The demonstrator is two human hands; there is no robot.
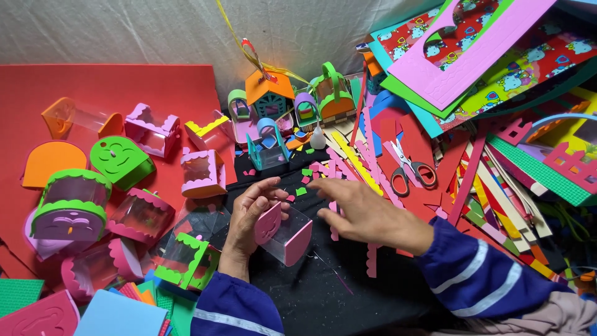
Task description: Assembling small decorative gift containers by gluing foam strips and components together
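My left hand (250, 214) grips a small box (283, 233) made of pink foam ends and clear plastic walls, held just above the black work surface (323, 286). My right hand (364, 210) hovers flat beside the box with its fingers spread and nothing in them, the fingertips pointing left over small scraps of green and pink foam (303, 182). Both sleeves are dark blue with pale stripes.
Several finished foam-and-plastic boxes (130, 218) crowd the red sheet (93, 87) at left. Small foam houses (270, 93) and a glue bottle (318, 138) stand at the back. Scissors (407, 167) lie on foam strips and stacked sheets (472, 56) at right.
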